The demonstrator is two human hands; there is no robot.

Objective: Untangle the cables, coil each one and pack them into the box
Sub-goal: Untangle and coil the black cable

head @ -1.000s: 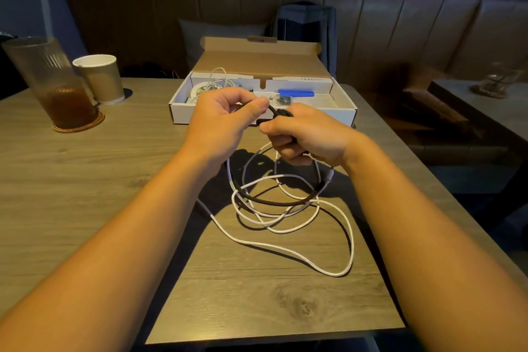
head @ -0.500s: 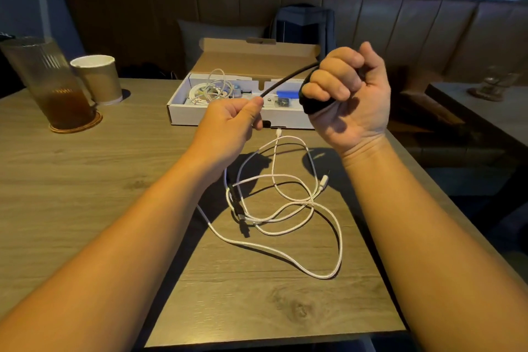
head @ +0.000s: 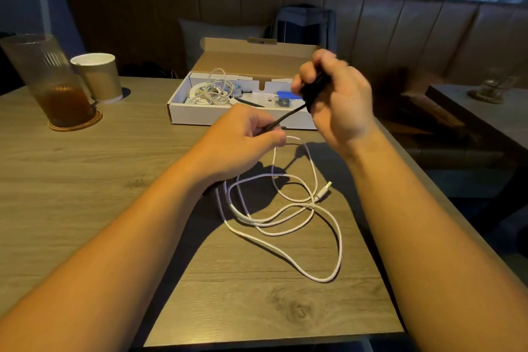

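— How many cables were there?
— Three that I could tell apart: one black cable (head: 288, 116), one white cable (head: 245, 218) on the surface (head: 114, 194), and one white coil (head: 211, 91) in the box. Whether that coil was one cable or two, I couldn't tell.
— Boxes?
— One box (head: 228, 117), with one blue piece (head: 285, 94) inside.
— Drinks?
— Two: one glass (head: 48, 74) and one paper cup (head: 100, 77). One coaster (head: 77, 124), too.
— Grips?
— Two: a left grip (head: 243, 137) and a right grip (head: 340, 106).
— Further back?
— One cushion (head: 217, 37), one bag (head: 305, 23) and one side table (head: 471, 111).
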